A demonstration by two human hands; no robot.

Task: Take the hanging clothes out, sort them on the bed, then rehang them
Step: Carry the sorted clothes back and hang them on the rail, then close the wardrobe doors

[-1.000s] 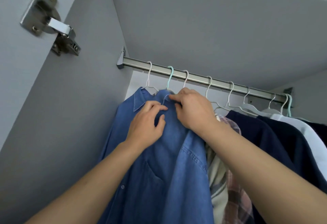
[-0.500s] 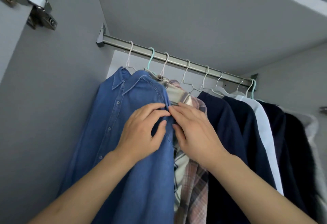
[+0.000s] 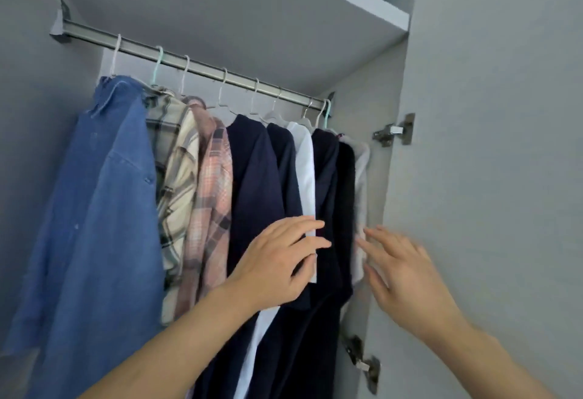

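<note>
Left hand flat on navy jacket, right hand spread, empty (blurred); grabbing fabric instead of hangers risks garments slipping off.

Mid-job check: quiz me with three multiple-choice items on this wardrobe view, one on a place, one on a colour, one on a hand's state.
1. Where does the blue denim shirt hang on the rail?
A. far left
B. middle
C. far right

2. What colour is the garment between the navy ones?
A. red
B. white
C. green

3. How is the left hand?
A. fist round a hanger
B. fingers straight against the clothes
C. out of view

Answers: 1 A, it is the first garment from the rail's left end. 2 B, a white strip shows between dark sleeves. 3 B, its fingers lie extended over the garments.
</note>
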